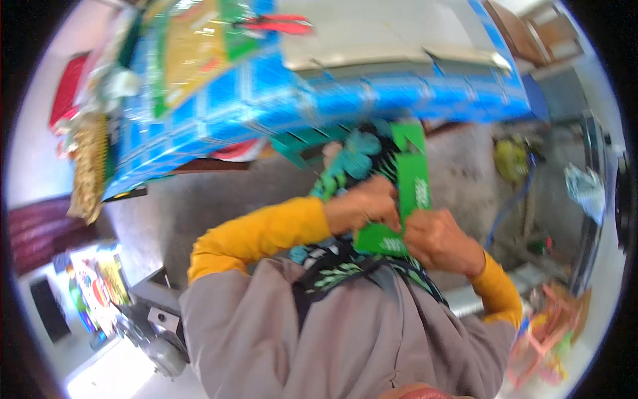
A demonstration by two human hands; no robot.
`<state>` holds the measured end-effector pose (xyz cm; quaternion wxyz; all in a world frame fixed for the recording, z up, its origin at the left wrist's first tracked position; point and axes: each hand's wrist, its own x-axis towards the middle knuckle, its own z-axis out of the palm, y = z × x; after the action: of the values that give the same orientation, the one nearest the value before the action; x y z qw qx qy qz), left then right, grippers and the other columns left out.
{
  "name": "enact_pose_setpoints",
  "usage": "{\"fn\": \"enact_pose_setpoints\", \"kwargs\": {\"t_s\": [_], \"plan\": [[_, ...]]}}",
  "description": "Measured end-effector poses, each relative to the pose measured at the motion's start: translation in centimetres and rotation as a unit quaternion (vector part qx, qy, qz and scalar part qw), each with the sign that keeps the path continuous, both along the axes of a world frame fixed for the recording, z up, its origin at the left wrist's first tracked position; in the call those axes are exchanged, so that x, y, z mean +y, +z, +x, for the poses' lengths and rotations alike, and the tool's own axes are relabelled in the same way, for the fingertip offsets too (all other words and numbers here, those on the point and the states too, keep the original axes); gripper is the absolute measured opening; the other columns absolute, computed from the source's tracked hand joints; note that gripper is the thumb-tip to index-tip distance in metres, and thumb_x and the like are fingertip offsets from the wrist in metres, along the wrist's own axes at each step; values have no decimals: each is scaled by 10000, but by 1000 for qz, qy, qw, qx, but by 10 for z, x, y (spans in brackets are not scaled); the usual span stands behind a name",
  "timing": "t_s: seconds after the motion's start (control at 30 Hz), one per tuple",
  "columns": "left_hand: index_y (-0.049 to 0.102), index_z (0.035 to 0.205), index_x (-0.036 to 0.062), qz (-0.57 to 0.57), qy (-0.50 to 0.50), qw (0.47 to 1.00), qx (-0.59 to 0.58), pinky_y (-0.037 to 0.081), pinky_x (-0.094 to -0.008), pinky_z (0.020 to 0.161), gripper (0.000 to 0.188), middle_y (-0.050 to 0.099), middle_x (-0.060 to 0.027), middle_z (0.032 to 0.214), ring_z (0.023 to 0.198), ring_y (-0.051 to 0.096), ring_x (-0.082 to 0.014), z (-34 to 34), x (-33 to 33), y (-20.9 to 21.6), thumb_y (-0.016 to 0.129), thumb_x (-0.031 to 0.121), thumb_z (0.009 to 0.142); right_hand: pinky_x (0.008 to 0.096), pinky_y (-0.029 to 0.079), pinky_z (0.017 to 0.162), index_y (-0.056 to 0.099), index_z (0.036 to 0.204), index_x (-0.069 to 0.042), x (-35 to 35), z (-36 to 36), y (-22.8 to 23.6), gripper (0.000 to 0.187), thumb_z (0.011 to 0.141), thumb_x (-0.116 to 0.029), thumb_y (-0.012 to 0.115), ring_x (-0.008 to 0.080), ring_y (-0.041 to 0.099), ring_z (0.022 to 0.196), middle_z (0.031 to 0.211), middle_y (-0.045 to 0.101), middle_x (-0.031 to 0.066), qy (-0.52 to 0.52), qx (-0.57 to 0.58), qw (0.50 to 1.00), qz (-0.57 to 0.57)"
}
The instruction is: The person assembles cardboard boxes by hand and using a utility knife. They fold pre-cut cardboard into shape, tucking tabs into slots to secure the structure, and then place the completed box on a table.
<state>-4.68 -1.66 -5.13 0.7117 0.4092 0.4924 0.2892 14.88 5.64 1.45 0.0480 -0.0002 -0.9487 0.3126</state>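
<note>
In front of my body, over my lap, is a piece of flat green cardboard [413, 179] with white print and a notched upper end. My right hand [438, 238] is closed on its right side, fingers curled tight. Against its left edge, my left hand [369, 203] is also closed, the fingertips bent in at the cardboard; what lies inside that fist is partly hidden. A lower green part [380, 241] shows below my hands. Beneath is dark cloth with turquoise flowers [359, 154] and green leaves, across my legs.
Ahead stands a table with a blue checked cover [246, 106]. On it lie a pale flat board [392, 30], red-handled scissors [286, 24] and a yellow-green plastic package [199, 53]. A grey machine [163, 346] is at lower left, a pink stand [545, 326] at lower right.
</note>
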Motion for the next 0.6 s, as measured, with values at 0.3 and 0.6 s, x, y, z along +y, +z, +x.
{"fn": "enact_pose_setpoints", "kwargs": {"t_s": [0.3,0.6], "plan": [[691,965,-32,-110,38,993,3,329,-272,446,321,593,-18,701,548,494,-82,-1,0,28,738,60,661,392,479,586,567,775,-41,-9,0,13,149,651,-60,648,281,576,763,779,511,95,-20,-7,998,63],[666,771,53,-278,79,935,-205,327,-257,444,93,565,-2,656,534,486,-92,-2,-1,18,717,4,712,372,470,572,540,754,-47,-9,4,11,137,644,-39,621,262,539,732,771,471,86,-32,33,997,70]]}}
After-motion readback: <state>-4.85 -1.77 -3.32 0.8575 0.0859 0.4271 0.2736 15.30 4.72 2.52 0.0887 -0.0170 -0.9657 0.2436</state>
